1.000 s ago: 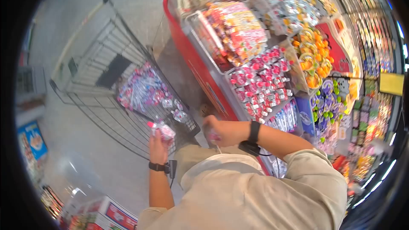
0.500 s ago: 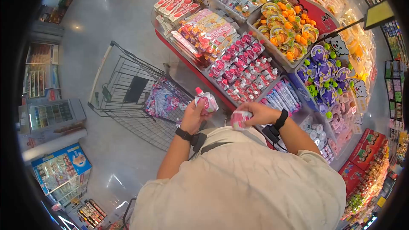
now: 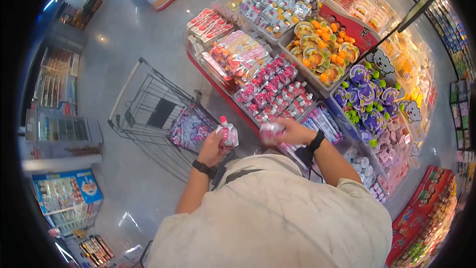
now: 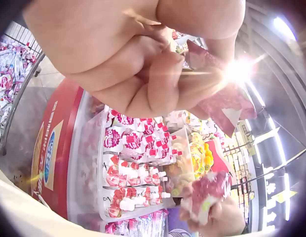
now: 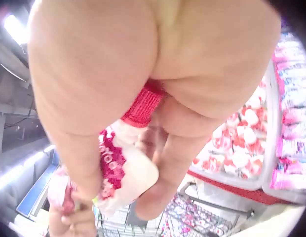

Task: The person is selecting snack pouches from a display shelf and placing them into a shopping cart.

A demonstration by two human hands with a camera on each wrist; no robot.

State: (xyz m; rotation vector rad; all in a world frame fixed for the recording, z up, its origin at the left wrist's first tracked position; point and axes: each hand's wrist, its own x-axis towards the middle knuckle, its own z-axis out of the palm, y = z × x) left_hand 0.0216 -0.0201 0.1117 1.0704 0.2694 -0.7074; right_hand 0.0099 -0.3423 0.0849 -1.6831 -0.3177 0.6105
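Note:
My left hand (image 3: 212, 151) grips a pink-and-white spouted pouch (image 3: 228, 135), its pink cap pointing up, beside the cart's near end. A second pouch of similar look (image 3: 271, 131), blurred in the head view, is in my right hand (image 3: 295, 131) by the display's edge. The right wrist view shows this pouch's ribbed pink cap (image 5: 143, 106) against the palm, with fingers and thumb round the pouch. Both pouches are held apart in front of my body. In the left wrist view my fingers partly cover the left pouch (image 4: 227, 108).
A wire shopping cart (image 3: 161, 112) stands ahead to the left, with a pile of colourful packets (image 3: 186, 126) in it. On the right, a display holds rows of capped pouches (image 3: 267, 89), orange-capped packs (image 3: 322, 44) and purple packs (image 3: 364, 94). A blue-sided freezer (image 3: 89, 187) stands far left.
One second ago the left hand held its pouch over the cart's edge and the right hand was low by the body. Both pouches are now side by side; the right one has risen toward the display.

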